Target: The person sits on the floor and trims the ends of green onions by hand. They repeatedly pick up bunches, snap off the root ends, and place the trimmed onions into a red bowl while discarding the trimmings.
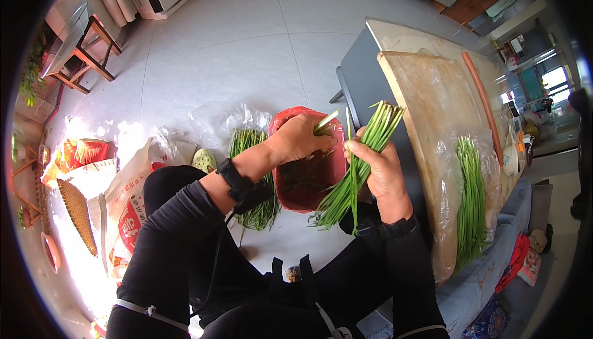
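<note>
My right hand (382, 172) grips a bunch of garlic chives (363, 163), pale cut ends upward and green leaves hanging down to the left. One stalk stands a little apart along the near side of the bunch, beneath my thumb. Over a red plastic-lined bin (309, 190), my left hand (301, 139) is curled round a pale green stalk (327, 122) that sticks out past its fingers. Loose green scraps lie inside the bin, partly hidden by that hand. To the bin's left, another heap of chives (250, 142) lies on the floor, partly covered by my left forearm.
On the right, a wooden board (431, 88) rests on a low table, bearing a rolling pin (482, 102) and chives on clear plastic (471, 204). Left are a printed sack (132, 209), a green clog (204, 159) and a stool (85, 56). Crumpled clear plastic (227, 119) lies behind the heap.
</note>
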A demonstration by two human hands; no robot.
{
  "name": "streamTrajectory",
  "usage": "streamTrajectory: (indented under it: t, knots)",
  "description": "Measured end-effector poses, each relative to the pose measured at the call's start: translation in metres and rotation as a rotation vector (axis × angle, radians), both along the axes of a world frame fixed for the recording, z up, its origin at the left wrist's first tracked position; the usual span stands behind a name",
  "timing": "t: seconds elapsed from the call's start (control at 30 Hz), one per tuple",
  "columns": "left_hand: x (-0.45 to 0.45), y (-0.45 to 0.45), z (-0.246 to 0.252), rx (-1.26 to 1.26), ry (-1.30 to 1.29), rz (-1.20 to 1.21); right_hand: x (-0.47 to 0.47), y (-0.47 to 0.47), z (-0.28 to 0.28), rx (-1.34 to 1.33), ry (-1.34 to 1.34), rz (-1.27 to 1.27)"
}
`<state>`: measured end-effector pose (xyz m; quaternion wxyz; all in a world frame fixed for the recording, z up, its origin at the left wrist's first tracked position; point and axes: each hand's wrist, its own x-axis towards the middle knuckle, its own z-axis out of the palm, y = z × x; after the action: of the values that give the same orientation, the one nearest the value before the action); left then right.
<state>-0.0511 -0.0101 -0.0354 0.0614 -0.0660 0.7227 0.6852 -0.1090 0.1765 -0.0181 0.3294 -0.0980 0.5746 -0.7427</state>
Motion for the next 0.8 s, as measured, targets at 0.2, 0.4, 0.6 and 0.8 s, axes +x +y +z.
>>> streamTrajectory:
  t: [0.2,0.4,0.6,0.8]
  knots:
    - [0.0,0.012,0.003,0.443,-0.067,0.094,0.005,-0.008,-0.005,0.039,0.089,-0.029]
    - [-0.004,0.007,0.012,0.504,-0.114,0.295,0.006,-0.007,-0.002,0.067,0.022,0.015]
    - [-0.004,0.01,0.02,0.642,-0.058,0.197,0.007,-0.01,-0.008,0.094,0.088,0.093]
    - [-0.005,0.01,0.019,0.675,-0.043,0.221,0.011,-0.01,-0.003,0.159,0.086,0.124]
